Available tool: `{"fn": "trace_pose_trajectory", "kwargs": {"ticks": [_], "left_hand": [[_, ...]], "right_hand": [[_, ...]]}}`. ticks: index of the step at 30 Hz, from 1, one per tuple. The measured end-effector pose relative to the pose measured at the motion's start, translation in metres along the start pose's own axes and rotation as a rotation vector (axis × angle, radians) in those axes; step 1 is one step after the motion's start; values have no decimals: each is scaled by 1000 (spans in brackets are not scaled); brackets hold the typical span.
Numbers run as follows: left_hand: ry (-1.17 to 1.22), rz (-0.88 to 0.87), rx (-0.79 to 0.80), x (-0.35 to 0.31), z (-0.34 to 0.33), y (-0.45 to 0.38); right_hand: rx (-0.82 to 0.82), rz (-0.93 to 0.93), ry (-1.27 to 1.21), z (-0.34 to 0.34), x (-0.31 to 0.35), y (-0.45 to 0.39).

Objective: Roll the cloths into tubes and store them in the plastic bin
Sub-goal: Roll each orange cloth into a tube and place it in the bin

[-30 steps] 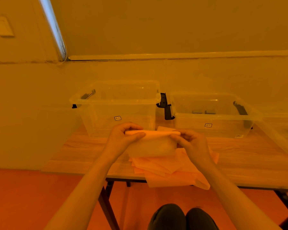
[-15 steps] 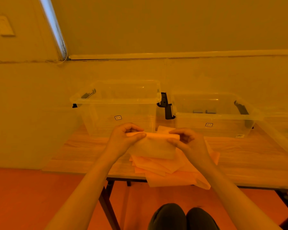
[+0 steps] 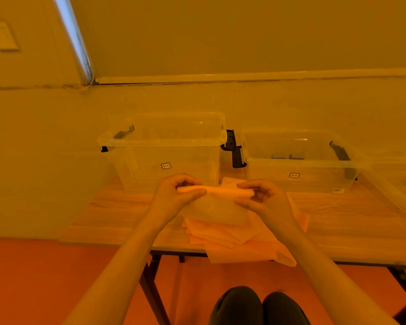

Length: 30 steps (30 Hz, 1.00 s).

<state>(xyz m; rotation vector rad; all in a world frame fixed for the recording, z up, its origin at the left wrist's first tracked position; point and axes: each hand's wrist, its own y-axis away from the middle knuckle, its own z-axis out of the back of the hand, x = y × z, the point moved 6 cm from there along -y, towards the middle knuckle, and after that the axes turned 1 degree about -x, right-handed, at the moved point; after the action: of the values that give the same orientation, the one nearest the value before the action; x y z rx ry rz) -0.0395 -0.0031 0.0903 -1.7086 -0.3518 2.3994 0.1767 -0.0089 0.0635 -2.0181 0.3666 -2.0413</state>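
Wall switch plate point(image 3: 2, 36), perhaps, above wooden table point(image 3: 117, 214).

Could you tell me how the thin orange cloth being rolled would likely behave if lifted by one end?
Probably floppy: the thin orange cloth hangs limp below both hands. Likely light, since fingertips alone hold it. The rolled top edge may unroll.

Wooden table point(image 3: 117, 214) bears two clear bins point(image 3: 164, 146) point(image 3: 300, 160); orange cloth pile point(image 3: 239, 245) overhangs its front edge.

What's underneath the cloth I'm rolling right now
A pile of unrolled cloths lies on the table below the cloth held by your left hand and right hand. It covers the pile's middle, so the count cannot be told.
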Motion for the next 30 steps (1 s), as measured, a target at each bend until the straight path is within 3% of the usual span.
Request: {"fn": "trace_pose_trajectory", "kwargs": {"ticks": [8,17,26,30], "left_hand": [[23,-67,46,-3,0,2],[41,-28,23,-1,-2,1],[35,-74,34,-1,2,2],[-4,-20,8,1,2,1]], "right_hand": [[-66,-23,124,5,-1,-5],[-18,-3,17,1,-2,-2],[-82,35,127,5,3,0],[-53,24,21,4,0,0]]}}
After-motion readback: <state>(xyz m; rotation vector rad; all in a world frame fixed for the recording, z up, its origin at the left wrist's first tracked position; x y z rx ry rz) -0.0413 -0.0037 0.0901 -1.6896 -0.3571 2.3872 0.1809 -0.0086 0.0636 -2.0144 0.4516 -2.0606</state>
